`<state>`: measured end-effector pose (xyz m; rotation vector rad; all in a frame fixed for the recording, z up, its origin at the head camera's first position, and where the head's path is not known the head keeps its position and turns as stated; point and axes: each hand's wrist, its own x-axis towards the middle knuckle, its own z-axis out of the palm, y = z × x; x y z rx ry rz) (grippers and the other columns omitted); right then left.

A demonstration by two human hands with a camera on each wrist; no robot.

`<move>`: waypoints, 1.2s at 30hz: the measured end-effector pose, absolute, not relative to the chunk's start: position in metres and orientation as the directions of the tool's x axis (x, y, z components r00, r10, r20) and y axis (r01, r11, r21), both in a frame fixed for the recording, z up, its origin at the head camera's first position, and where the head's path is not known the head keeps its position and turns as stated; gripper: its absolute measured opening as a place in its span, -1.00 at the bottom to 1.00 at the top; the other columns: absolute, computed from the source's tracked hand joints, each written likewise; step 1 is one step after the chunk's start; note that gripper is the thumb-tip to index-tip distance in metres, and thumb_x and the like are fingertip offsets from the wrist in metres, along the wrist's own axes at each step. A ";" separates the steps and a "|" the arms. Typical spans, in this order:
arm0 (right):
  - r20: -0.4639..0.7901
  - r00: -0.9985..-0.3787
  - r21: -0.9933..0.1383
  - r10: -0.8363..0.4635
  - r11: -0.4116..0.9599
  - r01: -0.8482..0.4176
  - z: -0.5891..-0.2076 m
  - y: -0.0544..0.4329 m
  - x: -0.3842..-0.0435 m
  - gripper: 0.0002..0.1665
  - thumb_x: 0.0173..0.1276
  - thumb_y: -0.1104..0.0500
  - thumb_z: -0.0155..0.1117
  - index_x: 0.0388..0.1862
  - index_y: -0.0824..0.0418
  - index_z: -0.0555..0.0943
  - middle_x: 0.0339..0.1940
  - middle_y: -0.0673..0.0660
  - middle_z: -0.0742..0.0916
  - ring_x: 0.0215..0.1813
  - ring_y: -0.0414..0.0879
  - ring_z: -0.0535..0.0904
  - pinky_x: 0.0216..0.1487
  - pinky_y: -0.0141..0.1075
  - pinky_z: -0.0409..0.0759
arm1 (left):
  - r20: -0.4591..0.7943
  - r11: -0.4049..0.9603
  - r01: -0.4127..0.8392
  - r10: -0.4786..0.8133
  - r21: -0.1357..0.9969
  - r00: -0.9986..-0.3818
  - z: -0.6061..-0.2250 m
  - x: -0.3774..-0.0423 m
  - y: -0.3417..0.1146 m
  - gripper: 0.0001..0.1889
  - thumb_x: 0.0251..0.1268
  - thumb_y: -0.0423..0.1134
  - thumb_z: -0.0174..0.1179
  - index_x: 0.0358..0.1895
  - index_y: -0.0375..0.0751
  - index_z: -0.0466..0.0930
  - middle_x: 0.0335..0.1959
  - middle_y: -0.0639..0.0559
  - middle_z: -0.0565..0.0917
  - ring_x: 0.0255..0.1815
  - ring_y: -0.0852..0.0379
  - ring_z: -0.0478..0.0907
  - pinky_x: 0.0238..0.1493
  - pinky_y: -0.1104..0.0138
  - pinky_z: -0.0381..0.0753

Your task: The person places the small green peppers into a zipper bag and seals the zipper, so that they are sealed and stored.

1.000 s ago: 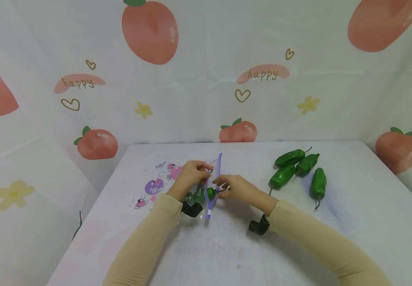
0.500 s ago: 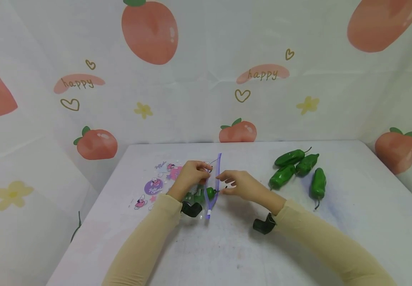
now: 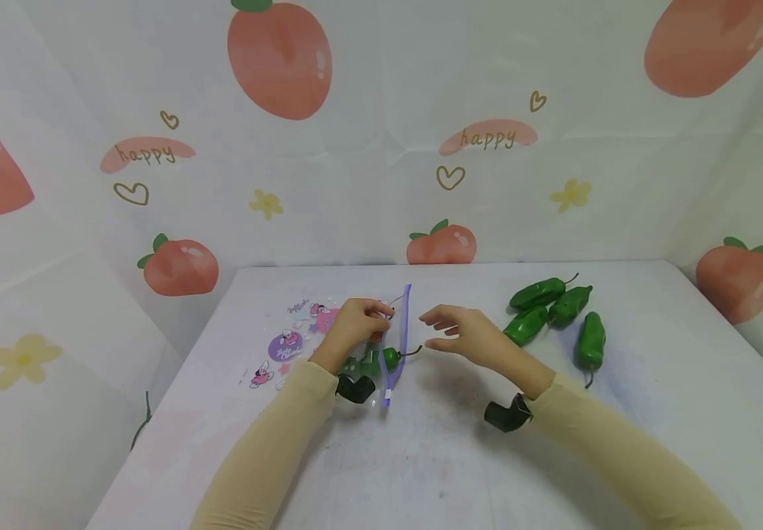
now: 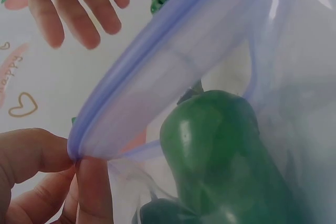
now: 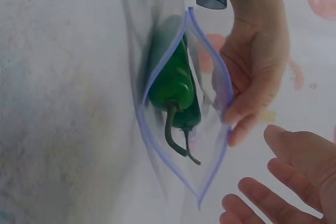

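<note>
My left hand (image 3: 352,329) pinches one edge of a clear zip bag (image 5: 227,90) between thumb and fingertips, and its purple-rimmed mouth gapes toward the right. Inside the bag lie a green pepper (image 5: 170,90), its stem reaching out over the rim in the head view, and a second green pepper (image 5: 192,115) behind it. Just right of the mouth my right hand (image 3: 463,335) hovers with fingers apart, holding nothing. Printed cartoon figures cover the bag's left part, which lies along the table.
Several loose green peppers (image 3: 590,342) lie on the white table (image 3: 447,456), to the right and behind my right hand. A peach-patterned cloth (image 3: 368,199) hangs behind the table. Dark camera mounts (image 3: 507,416) hang below both wrists.
My right hand has let go of the pepper's stem at the bag mouth and drawn back to the right, its fingers spreading. The left hand and the bag have stayed put.
</note>
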<state>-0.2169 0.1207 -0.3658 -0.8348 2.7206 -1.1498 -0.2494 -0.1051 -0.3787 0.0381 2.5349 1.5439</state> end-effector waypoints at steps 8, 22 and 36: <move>0.165 -0.863 -0.690 -0.477 0.569 -0.447 -0.366 0.134 -0.217 -0.56 0.25 0.12 0.39 0.10 0.19 0.59 0.08 0.18 0.69 0.10 0.08 0.63 0.14 -0.06 0.59 | -0.137 0.466 -0.068 0.115 0.882 -0.984 -0.379 -0.249 -0.106 -0.73 0.12 -0.45 0.24 -0.07 -0.35 0.69 -0.47 -0.02 0.63 -0.59 0.20 0.51 -0.40 0.39 0.65; 0.160 -0.911 -0.710 -0.379 0.597 -0.373 -0.354 0.154 -0.215 -0.57 0.25 0.13 0.38 0.11 0.15 0.59 0.05 0.18 0.69 0.11 0.14 0.62 0.15 -0.03 0.59 | -0.127 0.444 -0.059 0.127 0.894 -0.984 -0.378 -0.249 -0.107 -0.72 0.11 -0.47 0.23 -0.07 -0.39 0.68 -0.48 -0.01 0.62 -0.59 0.22 0.50 -0.41 0.40 0.65; 0.187 -0.937 -0.708 -0.295 0.620 -0.337 -0.353 0.183 -0.214 -0.59 0.28 0.10 0.36 0.09 0.16 0.60 0.05 0.19 0.70 0.11 0.12 0.63 0.11 -0.03 0.60 | -0.130 0.484 -0.056 0.121 0.873 -0.984 -0.378 -0.248 -0.107 -0.71 0.11 -0.43 0.24 -0.06 -0.34 0.69 -0.44 -0.03 0.65 -0.58 0.22 0.52 -0.40 0.41 0.63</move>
